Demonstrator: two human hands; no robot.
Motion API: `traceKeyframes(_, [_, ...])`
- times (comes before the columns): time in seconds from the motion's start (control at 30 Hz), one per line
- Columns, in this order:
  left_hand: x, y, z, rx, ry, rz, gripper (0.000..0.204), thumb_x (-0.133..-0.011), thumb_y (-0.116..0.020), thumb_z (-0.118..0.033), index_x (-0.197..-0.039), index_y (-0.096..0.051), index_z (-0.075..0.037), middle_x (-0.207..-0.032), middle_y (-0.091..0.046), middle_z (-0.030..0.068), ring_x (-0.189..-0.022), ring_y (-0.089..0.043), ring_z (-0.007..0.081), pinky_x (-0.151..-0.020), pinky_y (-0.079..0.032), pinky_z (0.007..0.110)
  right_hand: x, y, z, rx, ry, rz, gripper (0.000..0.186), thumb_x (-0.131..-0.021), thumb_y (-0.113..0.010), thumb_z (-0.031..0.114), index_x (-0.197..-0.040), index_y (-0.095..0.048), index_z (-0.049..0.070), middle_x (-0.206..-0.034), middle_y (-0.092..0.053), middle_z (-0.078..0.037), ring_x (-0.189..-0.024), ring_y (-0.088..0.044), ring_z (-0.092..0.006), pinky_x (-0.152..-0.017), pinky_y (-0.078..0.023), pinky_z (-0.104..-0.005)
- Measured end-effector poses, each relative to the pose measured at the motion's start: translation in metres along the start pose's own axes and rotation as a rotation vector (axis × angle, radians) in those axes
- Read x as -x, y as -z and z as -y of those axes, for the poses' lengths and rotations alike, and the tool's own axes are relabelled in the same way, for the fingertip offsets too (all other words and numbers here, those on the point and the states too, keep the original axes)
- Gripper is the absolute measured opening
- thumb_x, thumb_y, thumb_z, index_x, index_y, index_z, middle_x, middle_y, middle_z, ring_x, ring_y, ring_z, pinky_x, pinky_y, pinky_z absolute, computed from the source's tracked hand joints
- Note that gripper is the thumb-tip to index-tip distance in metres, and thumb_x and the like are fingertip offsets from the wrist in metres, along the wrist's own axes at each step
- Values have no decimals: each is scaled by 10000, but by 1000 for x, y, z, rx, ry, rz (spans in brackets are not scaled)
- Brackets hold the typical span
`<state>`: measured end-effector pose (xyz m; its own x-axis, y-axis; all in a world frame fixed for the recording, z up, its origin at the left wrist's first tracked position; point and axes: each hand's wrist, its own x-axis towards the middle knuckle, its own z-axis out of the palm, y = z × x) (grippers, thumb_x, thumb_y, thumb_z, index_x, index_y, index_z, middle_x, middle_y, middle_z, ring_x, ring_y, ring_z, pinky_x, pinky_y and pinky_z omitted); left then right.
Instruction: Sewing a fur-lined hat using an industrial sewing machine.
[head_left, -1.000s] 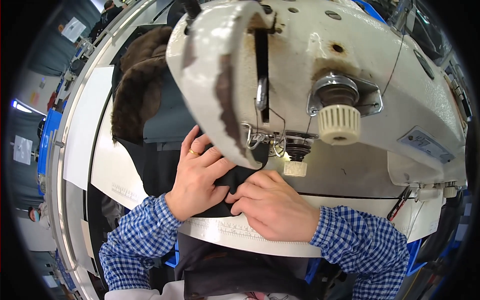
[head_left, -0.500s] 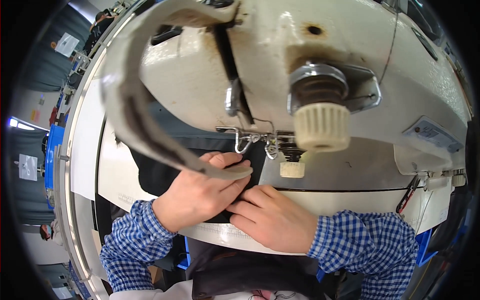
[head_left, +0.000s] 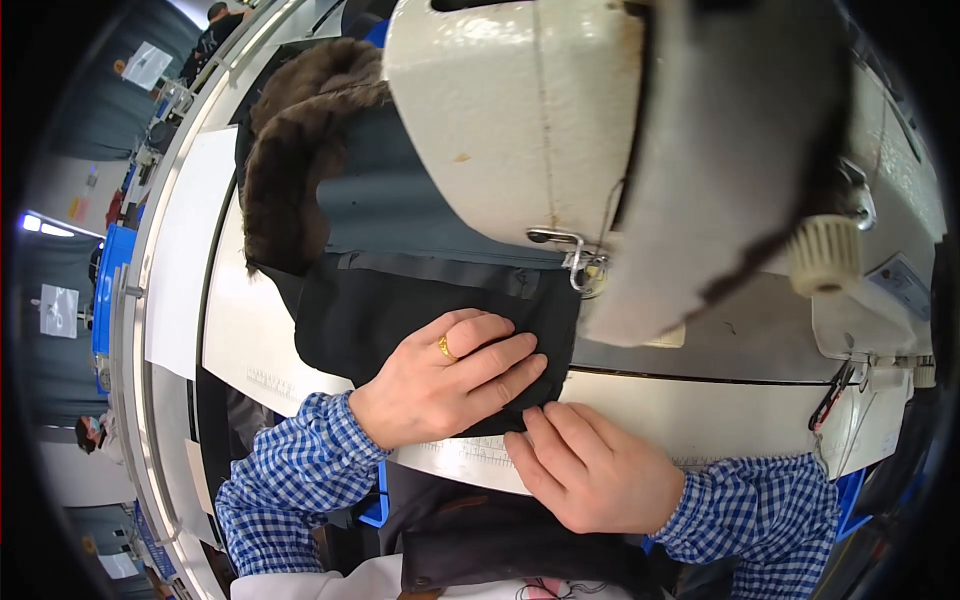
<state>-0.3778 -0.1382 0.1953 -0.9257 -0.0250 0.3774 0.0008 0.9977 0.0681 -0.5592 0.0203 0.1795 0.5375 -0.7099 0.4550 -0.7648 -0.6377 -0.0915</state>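
Observation:
A piece of black fabric (head_left: 380,310) lies on the bed of a sewing machine (head_left: 500,120). Its right edge runs just below the metal presser foot (head_left: 582,268). My left hand (head_left: 440,380), with a gold ring, rests on the fabric, fingers stretched out and pressing it down. At the fabric's near right corner, the fingertips of my right hand (head_left: 600,470) are closed on the edge. Joined to the black part are a dark blue-grey panel (head_left: 400,220) and brown fur (head_left: 285,180), which lie behind and left of my hands.
A blurred pale grey strip (head_left: 720,170) hangs close in front and hides part of the machine. Black-and-red thread snips (head_left: 828,400) lie at the right of the white table, along whose near edge runs a ruler scale (head_left: 455,452). Another person (head_left: 92,433) is far left.
My view has shifted, so the grey strip now hangs at the right and the fur shows. My left hand has flattened out on the fabric, and my right hand has moved toward the near edge.

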Motion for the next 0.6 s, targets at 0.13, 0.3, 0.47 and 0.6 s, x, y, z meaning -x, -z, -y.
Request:
traceKeyframes(0.13, [1,0,4,-8,-86,-34,404,-718,-686,-135,-1109,-735,-43,-1157,-656,91,-1080,-606,254,-888,-573,381,1,0,2,27,17,-1,367,-839,-608,211,-1078,-711,-47,-1065,-703,-187,-1045,-648,-326,-921,-555,-392])
traceKeyframes(0.3, [2,-1,6,1,-96,-46,397,-722,-686,-132,-1106,-736,-44,-1159,-657,89,-1082,-605,254,-886,-572,383,-1,3,1,86,63,13,376,-835,-605,211,-1085,-711,-49,-1030,-707,-182,-1025,-656,-318,-916,-554,-387])
traceKeyframes(0.47, [2,1,4,11,-73,-32,387,-724,-682,-133,-1097,-739,-49,-1167,-658,90,-1085,-606,255,-875,-569,380,-1,1,1,61,38,4,370,-832,-616,197,-1091,-711,-49,-1031,-699,-166,-1015,-647,-304,-904,-553,-373])
traceKeyframes(0.6, [-3,1,2,88,37,18,519,-677,-712,-133,-1181,-695,-11,-1230,-641,103,-1091,-605,267,-884,-548,377,-5,-3,-5,-33,-32,-81,378,-821,-644,186,-1111,-708,-48,-1023,-670,-139,-971,-630,-278,-883,-554,-354])
